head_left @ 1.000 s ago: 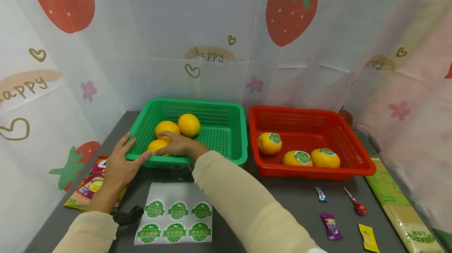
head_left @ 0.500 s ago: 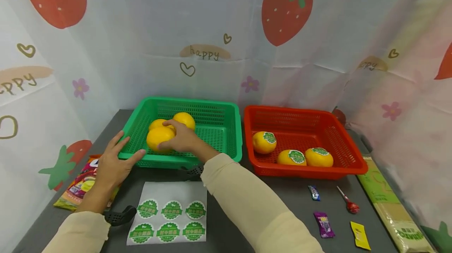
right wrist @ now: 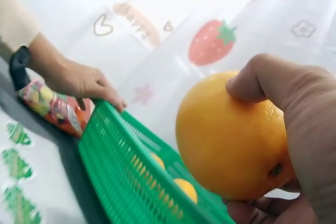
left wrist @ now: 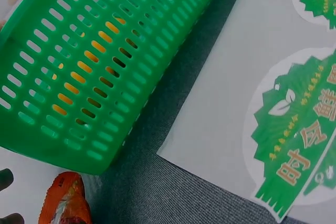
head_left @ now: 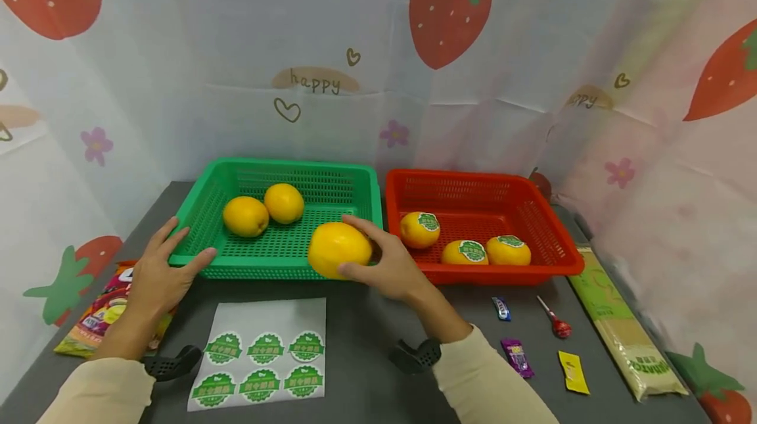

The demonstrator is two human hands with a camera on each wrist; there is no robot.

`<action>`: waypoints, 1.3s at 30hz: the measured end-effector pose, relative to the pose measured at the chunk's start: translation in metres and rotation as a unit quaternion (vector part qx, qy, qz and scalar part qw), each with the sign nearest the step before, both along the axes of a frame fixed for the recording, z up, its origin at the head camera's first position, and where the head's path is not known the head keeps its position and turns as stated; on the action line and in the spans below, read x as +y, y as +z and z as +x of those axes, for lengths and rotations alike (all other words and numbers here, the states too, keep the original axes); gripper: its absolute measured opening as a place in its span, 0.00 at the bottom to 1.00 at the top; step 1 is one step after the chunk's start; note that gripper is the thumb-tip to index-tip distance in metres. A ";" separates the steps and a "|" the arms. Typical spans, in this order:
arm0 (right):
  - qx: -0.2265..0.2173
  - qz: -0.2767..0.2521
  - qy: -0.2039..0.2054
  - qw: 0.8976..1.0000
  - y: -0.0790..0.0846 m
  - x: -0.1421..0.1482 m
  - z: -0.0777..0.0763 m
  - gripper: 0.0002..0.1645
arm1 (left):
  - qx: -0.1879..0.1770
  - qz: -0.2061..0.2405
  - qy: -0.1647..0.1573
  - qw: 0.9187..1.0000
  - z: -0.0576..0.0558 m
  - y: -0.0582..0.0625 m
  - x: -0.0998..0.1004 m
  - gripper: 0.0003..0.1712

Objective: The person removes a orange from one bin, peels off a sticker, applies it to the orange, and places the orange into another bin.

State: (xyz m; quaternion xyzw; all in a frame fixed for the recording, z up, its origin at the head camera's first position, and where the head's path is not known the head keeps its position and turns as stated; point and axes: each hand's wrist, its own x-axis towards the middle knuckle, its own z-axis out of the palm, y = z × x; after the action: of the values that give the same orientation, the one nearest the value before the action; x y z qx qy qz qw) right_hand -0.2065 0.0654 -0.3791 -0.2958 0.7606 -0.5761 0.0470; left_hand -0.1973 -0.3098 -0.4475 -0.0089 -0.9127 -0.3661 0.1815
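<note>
The right hand (head_left: pixel 393 266), fingers clamped round an orange (head_left: pixel 337 250) near the green basket (head_left: pixel 254 263), could drop it if the smooth peel slips; the left hand (head_left: pixel 160 279), fingers spread, rests on the basket's rim.

Head view: held orange (head_left: pixel 334 250) hides stretch of green basket (head_left: pixel 254 271) front rim, plus some fingers of right hand (head_left: pixel 387 263). Snack bag (head_left: pixel 97 320) partly behind left forearm (head_left: pixel 124 335). Red basket (head_left: pixel 508 273) front rim covers bottoms of two stickered oranges (head_left: pixel 453 252). Purple candy (head_left: pixel 517 358) print too small to read. Left wrist view: sticker sheet (left wrist: pixel 220 114) runs off right edge; basket's oranges (left wrist: pixel 91 56) only glimpsed through slots. Right wrist view: sticker print blurred, right hand cropped at right edge.
</note>
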 end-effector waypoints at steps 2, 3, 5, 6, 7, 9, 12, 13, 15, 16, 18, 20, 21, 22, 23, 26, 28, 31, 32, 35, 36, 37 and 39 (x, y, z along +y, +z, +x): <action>0.008 -0.009 0.004 1.000 -0.007 0.020 0.014 0.42 | -0.005 -0.003 -0.001 1.000 0.000 -0.001 0.001 0.43; 0.010 -0.009 0.002 1.000 -0.012 0.029 0.020 0.42 | -0.007 -0.004 -0.002 1.000 0.000 -0.001 0.002 0.43; 0.012 0.000 -0.008 1.000 -0.022 0.046 0.032 0.41 | -0.012 -0.006 -0.003 1.000 0.000 -0.001 0.003 0.43; 0.010 0.004 -0.011 1.000 -0.027 0.052 0.036 0.40 | -0.012 -0.008 -0.003 1.000 0.001 -0.001 0.003 0.43; 0.009 0.012 -0.014 1.000 -0.032 0.058 0.041 0.39 | -0.010 -0.013 -0.002 1.000 0.002 -0.001 0.002 0.43; 0.006 0.027 -0.018 0.999 -0.043 0.066 0.048 0.39 | 0.004 -0.023 0.003 1.000 0.004 0.001 0.001 0.42; -0.006 0.045 -0.022 0.999 -0.060 0.074 0.055 0.38 | 0.056 -0.051 0.008 0.997 0.007 0.005 0.003 0.40; -0.007 0.055 -0.026 0.998 -0.066 0.076 0.057 0.38 | 0.084 -0.063 0.007 0.994 0.007 0.007 0.005 0.40; -0.004 0.084 -0.036 0.996 -0.077 0.081 0.059 0.38 | 0.150 -0.077 -0.005 0.986 0.008 0.011 0.012 0.40; -0.001 0.095 -0.037 0.995 -0.081 0.083 0.060 0.38 | 0.185 -0.081 -0.015 0.979 0.009 0.013 0.017 0.40; 0.001 0.111 -0.037 0.993 -0.090 0.087 0.061 0.39 | 0.249 -0.076 -0.038 0.965 0.012 0.018 0.029 0.40; 0.002 0.116 -0.036 0.993 -0.097 0.089 0.062 0.41 | 0.290 -0.057 -0.068 0.953 0.020 0.023 0.044 0.39; 0.000 0.112 -0.034 0.993 -0.100 0.090 0.062 0.41 | 0.308 -0.047 -0.081 0.947 0.025 0.025 0.052 0.38; -0.005 0.104 -0.032 0.994 -0.103 0.091 0.062 0.41 | 0.322 -0.035 -0.095 0.941 0.030 0.027 0.060 0.36; -0.009 0.096 -0.030 0.995 -0.105 0.091 0.062 0.40 | 0.332 -0.021 -0.112 0.936 0.035 0.029 0.068 0.35; -0.011 0.077 -0.029 0.997 -0.110 0.091 0.061 0.40 | 0.340 0.019 -0.170 0.925 0.047 0.024 0.089 0.27; -0.010 0.068 -0.026 0.997 -0.110 0.090 0.061 0.40 | 0.309 0.041 -0.204 0.928 0.055 0.016 0.100 0.19; 0.001 0.060 -0.023 0.998 -0.111 0.090 0.061 0.39 | 0.224 0.046 -0.230 0.946 0.062 -0.002 0.114 0.17; 0.004 0.059 -0.022 0.998 -0.111 0.090 0.061 0.39 | 0.193 0.041 -0.232 0.953 0.063 -0.009 0.117 0.19; 0.015 0.051 -0.016 0.998 -0.112 0.090 0.061 0.39 | 0.116 0.031 -0.237 0.964 0.064 -0.027 0.124 0.17; 0.017 0.049 -0.014 0.999 -0.113 0.089 0.061 0.39 | 0.096 0.027 -0.237 0.966 0.064 -0.032 0.126 0.16; 0.018 0.047 -0.013 0.999 -0.113 0.089 0.061 0.39 | 0.080 0.020 -0.237 0.968 0.065 -0.037 0.127 0.15; 0.018 0.044 -0.011 0.999 -0.113 0.087 0.062 0.39 | 0.053 -0.004 -0.233 0.971 0.066 -0.044 0.130 0.15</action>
State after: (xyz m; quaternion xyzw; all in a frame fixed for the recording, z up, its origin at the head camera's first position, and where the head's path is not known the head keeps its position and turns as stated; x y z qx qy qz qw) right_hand -0.1450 0.1528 -0.4924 -0.2958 0.7892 -0.5366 0.0399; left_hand -0.1316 -0.1802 -0.4920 -0.2416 -0.8760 -0.3934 0.1396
